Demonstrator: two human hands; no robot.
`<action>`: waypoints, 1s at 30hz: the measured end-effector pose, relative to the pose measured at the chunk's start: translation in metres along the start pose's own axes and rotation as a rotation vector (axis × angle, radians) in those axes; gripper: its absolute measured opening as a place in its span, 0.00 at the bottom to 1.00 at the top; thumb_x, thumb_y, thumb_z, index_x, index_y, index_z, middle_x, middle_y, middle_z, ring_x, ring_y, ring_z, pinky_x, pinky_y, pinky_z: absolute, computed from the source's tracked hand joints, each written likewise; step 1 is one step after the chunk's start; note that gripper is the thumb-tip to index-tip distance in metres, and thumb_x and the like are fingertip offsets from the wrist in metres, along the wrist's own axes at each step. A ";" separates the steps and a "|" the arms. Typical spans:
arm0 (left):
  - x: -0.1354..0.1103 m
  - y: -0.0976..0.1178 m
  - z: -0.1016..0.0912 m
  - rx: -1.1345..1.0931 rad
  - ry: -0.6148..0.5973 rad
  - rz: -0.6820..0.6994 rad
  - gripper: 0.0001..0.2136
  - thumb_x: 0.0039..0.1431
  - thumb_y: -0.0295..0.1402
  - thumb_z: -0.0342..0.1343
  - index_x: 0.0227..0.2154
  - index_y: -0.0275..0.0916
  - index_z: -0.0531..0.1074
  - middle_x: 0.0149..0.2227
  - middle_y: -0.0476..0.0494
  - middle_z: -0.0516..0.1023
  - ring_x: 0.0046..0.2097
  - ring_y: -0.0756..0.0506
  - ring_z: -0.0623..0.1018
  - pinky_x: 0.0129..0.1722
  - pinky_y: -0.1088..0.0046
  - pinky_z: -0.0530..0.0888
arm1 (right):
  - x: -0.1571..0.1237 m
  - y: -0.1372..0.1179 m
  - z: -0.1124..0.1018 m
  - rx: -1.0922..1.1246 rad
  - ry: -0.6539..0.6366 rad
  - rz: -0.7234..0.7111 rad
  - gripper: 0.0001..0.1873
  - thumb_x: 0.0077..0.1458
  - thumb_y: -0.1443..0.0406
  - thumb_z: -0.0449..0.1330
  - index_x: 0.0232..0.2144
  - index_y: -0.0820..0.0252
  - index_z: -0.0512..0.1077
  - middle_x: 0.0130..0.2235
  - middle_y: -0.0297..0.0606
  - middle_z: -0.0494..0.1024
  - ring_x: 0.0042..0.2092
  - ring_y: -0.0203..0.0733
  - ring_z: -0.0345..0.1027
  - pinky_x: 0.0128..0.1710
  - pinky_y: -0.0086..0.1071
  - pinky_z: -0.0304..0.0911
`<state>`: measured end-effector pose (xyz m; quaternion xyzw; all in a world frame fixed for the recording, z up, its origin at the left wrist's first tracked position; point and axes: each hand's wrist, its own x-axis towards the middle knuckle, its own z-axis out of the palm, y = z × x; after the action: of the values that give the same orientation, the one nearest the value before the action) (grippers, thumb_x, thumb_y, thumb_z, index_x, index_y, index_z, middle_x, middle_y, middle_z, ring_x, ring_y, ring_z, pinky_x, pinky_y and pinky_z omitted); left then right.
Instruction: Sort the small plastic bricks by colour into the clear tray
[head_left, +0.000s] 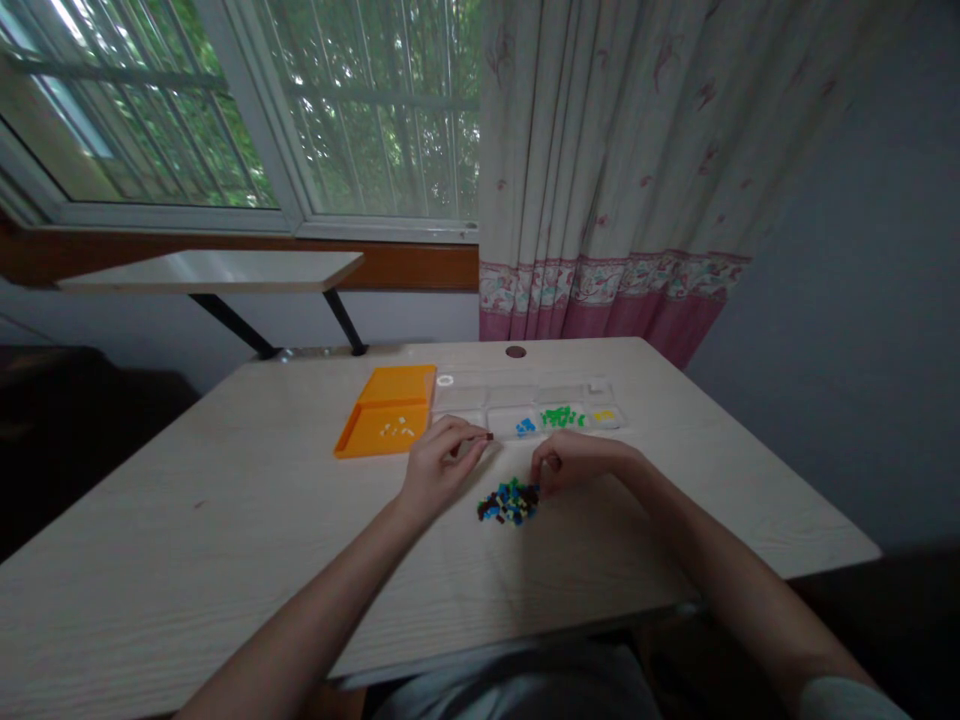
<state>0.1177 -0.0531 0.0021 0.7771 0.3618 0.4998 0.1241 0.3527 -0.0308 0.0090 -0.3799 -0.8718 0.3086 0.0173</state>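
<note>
A small dark brown brick point(490, 436) is pinched between the thumb and fingertips of my left hand point(444, 458), just in front of the clear compartment tray point(512, 396). My right hand point(574, 457) is closed with its fingertips pointing down at the right edge of a mixed pile of small bricks point(508, 502); whatever it may hold is too small to make out. Blue, brown, green and pale pieces make up the pile. In the tray's near row lie blue bricks point(525, 426), green bricks point(562, 416) and yellow bricks point(603, 415), each colour grouped.
An open orange case point(360, 436) with several white pieces point(397, 428) lies left of the tray. A raised shelf point(217, 270) on black legs stands at the back left of the table point(285, 520). Behind are a window and a curtain point(600, 180).
</note>
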 end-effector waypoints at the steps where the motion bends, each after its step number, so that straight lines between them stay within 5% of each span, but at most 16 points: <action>1: 0.001 -0.002 -0.001 0.016 0.005 -0.010 0.06 0.54 0.32 0.54 0.31 0.37 0.73 0.30 0.43 0.74 0.30 0.51 0.69 0.26 0.78 0.66 | 0.001 0.001 0.001 0.001 -0.003 0.001 0.10 0.41 0.65 0.64 0.31 0.59 0.76 0.20 0.27 0.69 0.21 0.28 0.58 0.20 0.20 0.50; 14: 0.008 -0.064 -0.013 0.476 -0.120 -0.323 0.12 0.55 0.40 0.49 0.34 0.39 0.74 0.33 0.44 0.74 0.34 0.46 0.72 0.32 0.73 0.66 | 0.002 0.001 0.005 0.011 0.003 0.002 0.09 0.43 0.69 0.59 0.30 0.61 0.76 0.21 0.29 0.70 0.22 0.29 0.60 0.22 0.21 0.53; 18: 0.008 -0.061 -0.013 0.453 -0.172 -0.295 0.13 0.56 0.39 0.48 0.35 0.39 0.74 0.34 0.44 0.75 0.35 0.46 0.73 0.33 0.73 0.67 | 0.003 0.001 0.003 -0.009 0.049 0.014 0.08 0.45 0.68 0.58 0.30 0.62 0.75 0.22 0.30 0.69 0.23 0.29 0.59 0.23 0.21 0.51; 24: 0.003 -0.041 -0.003 0.229 -0.331 -0.058 0.10 0.57 0.34 0.48 0.33 0.38 0.74 0.32 0.44 0.74 0.35 0.49 0.72 0.34 0.76 0.67 | 0.012 -0.006 0.012 -0.003 0.348 0.051 0.07 0.50 0.64 0.57 0.31 0.60 0.73 0.20 0.28 0.64 0.21 0.29 0.53 0.22 0.22 0.46; 30: -0.006 -0.016 0.011 0.137 -0.464 0.054 0.09 0.55 0.36 0.51 0.33 0.39 0.73 0.29 0.46 0.73 0.33 0.50 0.71 0.32 0.77 0.66 | 0.021 -0.010 0.033 -0.059 0.477 -0.070 0.05 0.48 0.68 0.57 0.31 0.60 0.72 0.19 0.26 0.63 0.20 0.28 0.52 0.23 0.22 0.46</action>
<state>0.1192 -0.0437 -0.0160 0.8871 0.3357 0.2854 0.1375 0.3223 -0.0387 -0.0163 -0.4117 -0.8644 0.1839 0.2224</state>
